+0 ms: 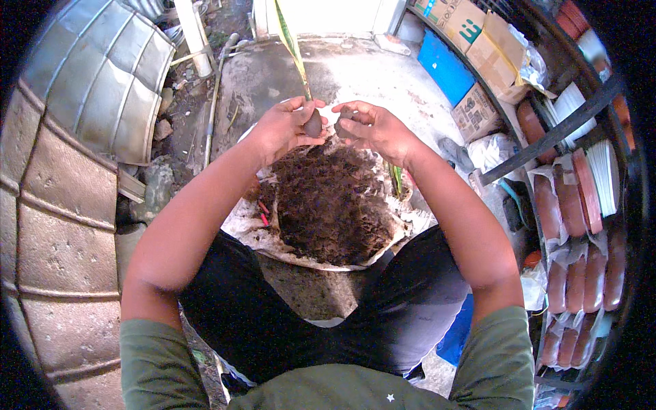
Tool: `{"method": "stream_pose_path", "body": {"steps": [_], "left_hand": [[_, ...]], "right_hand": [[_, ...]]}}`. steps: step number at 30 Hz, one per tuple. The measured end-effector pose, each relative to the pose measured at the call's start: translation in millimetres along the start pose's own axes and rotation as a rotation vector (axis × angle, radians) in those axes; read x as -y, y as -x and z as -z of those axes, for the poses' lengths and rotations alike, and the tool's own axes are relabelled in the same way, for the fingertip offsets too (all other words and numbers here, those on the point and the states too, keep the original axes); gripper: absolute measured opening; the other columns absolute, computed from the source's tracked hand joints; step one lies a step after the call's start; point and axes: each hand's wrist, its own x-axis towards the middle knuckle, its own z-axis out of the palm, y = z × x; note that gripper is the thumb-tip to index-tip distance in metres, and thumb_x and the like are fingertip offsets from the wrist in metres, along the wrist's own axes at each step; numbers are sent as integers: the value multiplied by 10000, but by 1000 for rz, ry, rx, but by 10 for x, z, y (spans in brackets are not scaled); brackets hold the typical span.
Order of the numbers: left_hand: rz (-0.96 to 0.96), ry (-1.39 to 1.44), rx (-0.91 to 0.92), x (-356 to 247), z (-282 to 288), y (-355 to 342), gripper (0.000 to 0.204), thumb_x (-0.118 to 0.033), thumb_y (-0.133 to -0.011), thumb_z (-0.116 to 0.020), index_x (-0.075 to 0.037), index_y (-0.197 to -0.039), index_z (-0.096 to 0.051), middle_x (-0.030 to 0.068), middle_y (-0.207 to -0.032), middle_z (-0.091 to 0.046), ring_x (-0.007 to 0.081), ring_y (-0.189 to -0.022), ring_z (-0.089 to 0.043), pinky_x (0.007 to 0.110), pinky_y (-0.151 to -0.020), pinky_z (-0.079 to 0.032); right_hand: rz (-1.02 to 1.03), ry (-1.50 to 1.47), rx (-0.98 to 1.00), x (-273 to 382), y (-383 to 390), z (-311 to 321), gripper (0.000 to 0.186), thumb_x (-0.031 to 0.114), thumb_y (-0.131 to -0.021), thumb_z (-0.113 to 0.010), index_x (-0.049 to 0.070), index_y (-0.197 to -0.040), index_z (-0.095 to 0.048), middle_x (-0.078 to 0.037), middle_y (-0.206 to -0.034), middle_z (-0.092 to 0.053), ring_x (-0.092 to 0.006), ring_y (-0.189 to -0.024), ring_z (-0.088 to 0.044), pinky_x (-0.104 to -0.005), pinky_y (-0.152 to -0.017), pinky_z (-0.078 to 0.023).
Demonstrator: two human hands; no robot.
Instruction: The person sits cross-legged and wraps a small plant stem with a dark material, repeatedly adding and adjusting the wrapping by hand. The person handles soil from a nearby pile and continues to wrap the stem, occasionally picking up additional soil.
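My left hand [290, 126] grips a long upright leaf, green with yellow edges like a snake plant's [292, 51], at its foot. A dark rounded lump [313, 125] sits at the leaf's base, between my thumb and fingers. Just to the right, my right hand [374, 130] is closed on a dark brown clump [345, 120], which looks like soil. The two hands are close together but apart. Below them, loose dark soil [328, 205] is heaped on a white sack [253, 239]. Another green and yellow leaf [396, 180] shows beside my right forearm.
A small red thing [264, 214] lies at the soil's left edge. Corrugated sheets [68, 253] stand on the left. At right, a rack holds wrapped reddish-brown planters [560, 198], with cardboard boxes [495, 58] and a blue panel [444, 67] farther back.
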Motion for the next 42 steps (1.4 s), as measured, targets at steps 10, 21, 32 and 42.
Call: {"method": "stream_pose_path", "body": {"steps": [10,21,32,42], "left_hand": [[19,116,99,-22,9,-8,484,-394,-1067,-492,-29,-1381,-537,170,-1176,-656,300,-1047,-684,441,-940,-580],[43,77,69,10,-113,-25,558,-457,-1034,-547,-26,-1388,-526,146,-1296,-626,293,-1156,-646,468,-968,-573],[-79,-123,125,-53,-259,21,464,-311,-1027,-622,19,-1345,-552,106,-1230,-634,185,-1089,-657,393,-944,-613],[-92,-440,136,-49,-243,-44,414,-328,-1061,-559,-22,-1339,-574,70,-1140,-658,149,-987,-665,314,-797,-590]], "right_hand": [[68,64,6,8,-9,51,183,165,-901,-719,79,-1051,-659,-4,-922,-683,-80,-805,-612,-255,-675,-497],[238,236,21,55,-49,47,306,198,-857,-832,30,-1047,-661,-68,-1065,-716,-155,-939,-640,-342,-820,-533],[186,191,94,-46,-96,76,274,233,-910,-791,53,-1049,-637,-55,-1004,-700,-136,-840,-647,-309,-671,-545],[110,137,159,12,-61,107,269,170,-920,-772,32,-1066,-594,-58,-951,-677,-172,-830,-686,-301,-676,-590]]}}
